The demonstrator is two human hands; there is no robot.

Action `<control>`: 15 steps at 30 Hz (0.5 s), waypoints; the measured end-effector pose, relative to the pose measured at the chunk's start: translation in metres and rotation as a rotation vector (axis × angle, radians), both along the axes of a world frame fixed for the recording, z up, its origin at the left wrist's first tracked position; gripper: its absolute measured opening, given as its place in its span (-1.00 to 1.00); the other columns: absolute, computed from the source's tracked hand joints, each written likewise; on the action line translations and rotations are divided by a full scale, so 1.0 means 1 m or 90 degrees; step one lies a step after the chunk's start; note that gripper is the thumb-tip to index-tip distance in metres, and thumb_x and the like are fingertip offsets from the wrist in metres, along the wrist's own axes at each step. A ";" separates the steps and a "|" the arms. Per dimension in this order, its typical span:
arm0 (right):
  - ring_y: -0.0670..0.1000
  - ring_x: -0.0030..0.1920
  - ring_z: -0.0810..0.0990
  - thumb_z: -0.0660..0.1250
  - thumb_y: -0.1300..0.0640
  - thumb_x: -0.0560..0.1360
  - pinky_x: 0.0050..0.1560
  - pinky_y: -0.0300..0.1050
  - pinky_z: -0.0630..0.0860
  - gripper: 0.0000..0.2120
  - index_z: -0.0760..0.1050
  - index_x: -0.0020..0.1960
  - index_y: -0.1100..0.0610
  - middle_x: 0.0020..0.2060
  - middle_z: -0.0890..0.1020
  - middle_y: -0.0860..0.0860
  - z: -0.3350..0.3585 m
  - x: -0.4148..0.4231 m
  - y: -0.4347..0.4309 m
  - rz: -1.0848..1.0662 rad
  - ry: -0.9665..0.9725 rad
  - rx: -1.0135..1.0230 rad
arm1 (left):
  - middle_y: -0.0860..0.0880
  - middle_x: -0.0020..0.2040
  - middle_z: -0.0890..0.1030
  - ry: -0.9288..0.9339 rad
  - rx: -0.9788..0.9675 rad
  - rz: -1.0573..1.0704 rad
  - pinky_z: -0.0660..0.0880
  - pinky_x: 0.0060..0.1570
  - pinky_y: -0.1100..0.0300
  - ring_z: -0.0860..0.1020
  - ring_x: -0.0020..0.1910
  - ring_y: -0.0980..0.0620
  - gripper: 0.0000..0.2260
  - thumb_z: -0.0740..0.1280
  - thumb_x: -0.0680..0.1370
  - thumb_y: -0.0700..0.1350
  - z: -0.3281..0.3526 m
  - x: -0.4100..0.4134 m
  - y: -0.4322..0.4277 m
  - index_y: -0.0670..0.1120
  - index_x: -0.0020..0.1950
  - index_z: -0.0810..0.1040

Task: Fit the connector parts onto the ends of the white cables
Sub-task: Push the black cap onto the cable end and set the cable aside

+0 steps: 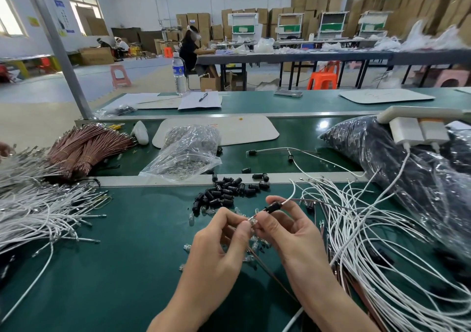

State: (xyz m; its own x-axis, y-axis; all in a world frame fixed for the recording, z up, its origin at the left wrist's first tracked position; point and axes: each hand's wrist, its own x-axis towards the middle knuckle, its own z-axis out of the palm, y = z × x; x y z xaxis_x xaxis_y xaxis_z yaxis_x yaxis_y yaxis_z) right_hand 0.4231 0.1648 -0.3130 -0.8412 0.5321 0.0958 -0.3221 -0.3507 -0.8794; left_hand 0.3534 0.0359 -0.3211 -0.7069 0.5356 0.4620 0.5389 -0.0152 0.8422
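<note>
The black sleeve (274, 206) you are fitting sits on a white cable (289, 199), just on your side of the heap of black sleeves (226, 192). Your right hand (288, 227) pinches that sleeve. Your left hand (219, 235) pinches a small clear bulb (251, 221) at its tip. Loose white cables (369, 229) sprawl right of the heap, a clear bag (186, 153) lies beyond it.

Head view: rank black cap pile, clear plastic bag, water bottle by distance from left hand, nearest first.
1. black cap pile, just beyond the left hand.
2. clear plastic bag, farther back, slightly left.
3. water bottle, far back on the rear bench.
</note>
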 end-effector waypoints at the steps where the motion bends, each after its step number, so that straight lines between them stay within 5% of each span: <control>1: 0.01 -0.17 0.71 0.54 0.13 0.33 -0.08 -0.24 0.61 -0.76 0.67 -0.01 -0.03 -0.22 0.70 0.09 0.000 0.000 0.000 -0.007 -0.002 0.009 | -0.01 -0.23 0.64 -0.018 0.006 -0.003 0.52 -0.23 -0.06 0.58 -0.28 -0.06 -0.92 0.30 0.60 0.05 0.001 0.001 0.000 0.10 -0.07 0.54; 11: -0.03 -0.22 0.69 0.54 0.10 0.35 -0.14 -0.28 0.60 -0.81 0.63 -0.07 -0.05 -0.24 0.71 0.06 0.001 0.002 -0.001 -0.046 -0.012 0.063 | -0.04 -0.22 0.65 -0.097 -0.025 -0.035 0.55 -0.19 -0.17 0.58 -0.27 -0.16 -0.92 0.32 0.58 0.00 0.003 0.004 0.002 0.06 -0.10 0.54; 15: 0.00 -0.22 0.69 0.54 0.10 0.35 -0.14 -0.25 0.60 -0.79 0.62 -0.04 -0.02 -0.27 0.68 0.04 0.001 0.002 -0.001 -0.043 -0.020 0.073 | -0.01 -0.22 0.68 -0.116 -0.029 -0.035 0.51 -0.31 0.19 0.60 -0.31 -0.03 -0.88 0.34 0.63 -0.13 0.002 0.003 0.002 0.01 -0.11 0.55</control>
State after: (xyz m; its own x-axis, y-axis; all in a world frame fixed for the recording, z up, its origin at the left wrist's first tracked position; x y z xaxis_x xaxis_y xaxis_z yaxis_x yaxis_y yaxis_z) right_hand 0.4247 0.1638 -0.3120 -0.8075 0.5745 0.1334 -0.3133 -0.2262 -0.9223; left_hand 0.3560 0.0378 -0.3192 -0.7463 0.5925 0.3033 0.3763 -0.0003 0.9265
